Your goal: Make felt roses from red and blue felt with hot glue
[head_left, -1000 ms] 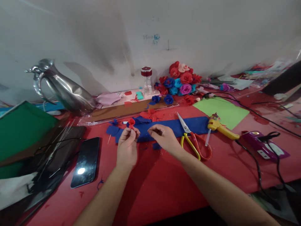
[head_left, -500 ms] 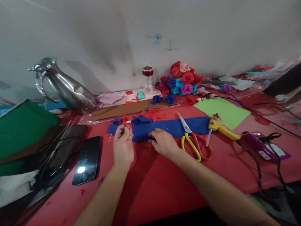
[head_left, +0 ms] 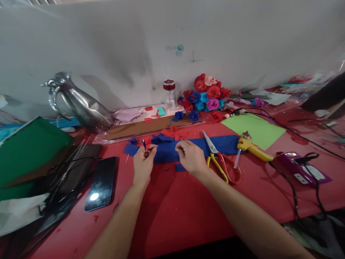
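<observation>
My left hand (head_left: 142,166) is closed at the left end of a long blue paper strip (head_left: 223,144), thumb and forefinger nearly meeting. A small dark spot shows between those fingers, too unclear to name. Over the strip's middle, my right hand (head_left: 192,157) is closed with its fingertips pinched; what they hold, if anything, is hidden. A small blue paper piece (head_left: 179,167) lies just below the right hand. Scissors (head_left: 219,162) with yellow and red handles rest partly on the strip, right of that hand. Red and blue paper scraps (head_left: 163,138) lie beyond the left hand.
A yellow glue gun (head_left: 252,148) and a purple power strip (head_left: 303,169) with black cords are at right. Left stand a phone (head_left: 101,185) and a steel jug (head_left: 83,104). Paper roses (head_left: 208,94) and a glass bottle (head_left: 169,96) stand along the wall.
My right hand has moved slightly right, its fingers now pinched above the strip. The small blue piece now shows below it. My left hand has turned, and its thumb and forefinger have shifted.
</observation>
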